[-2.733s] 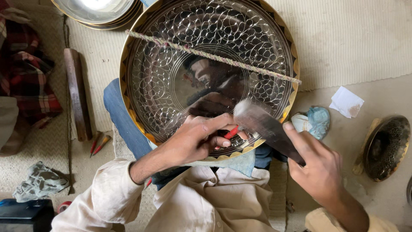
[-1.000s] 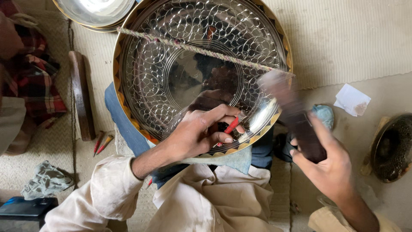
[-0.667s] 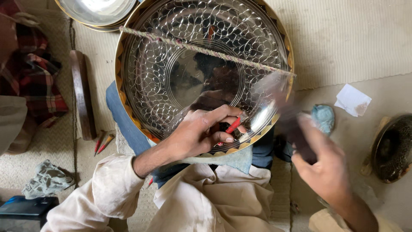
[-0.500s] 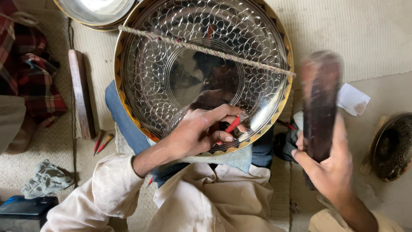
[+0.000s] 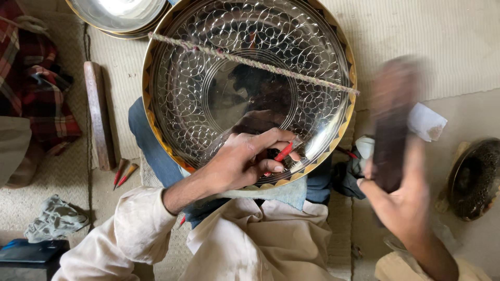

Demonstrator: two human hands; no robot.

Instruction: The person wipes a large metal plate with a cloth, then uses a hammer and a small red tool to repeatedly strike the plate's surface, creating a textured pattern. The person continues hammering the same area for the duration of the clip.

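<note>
Item: large engraved metal tray (image 5: pixel 208 78), round, mirror-bright, gold-toned zigzag rim, covered in scrolling circular ornament. It rests tilted on the person's lap over blue cloth, a twisted cord (image 5: pixel 250 61) stretched across its face.

Left hand (image 5: pixel 245 158): laid on the tray's lower part, fingers (image 5: pixel 273 141) clamped together around a slim red-handled chisel (image 5: pixel 284 152), its tip set to the metal near the rim.

Right hand (image 5: pixel 403 200): raised beside the tray, well clear of the chisel, fingers wrapped around a dark wooden mallet (image 5: pixel 393 125), blurred with motion.

Handling note, as a judgement: the chisel wants a steady angle with the heel of the left hand braced on the tray; blows should be light and even, landing square on the chisel head so that the line stays on the pattern and the tip does not skid.

Surroundings: woven floor mat (image 5: pixel 469 31); a wooden block (image 5: pixel 99 114); two spare red-tipped tools (image 5: pixel 124 173); a second metal dish (image 5: pixel 117 13) at the top edge; a dark ornate bowl (image 5: pixel 476 177); a crumpled grey rag (image 5: pixel 54 221); plaid cloth (image 5: pixel 31 78).
</note>
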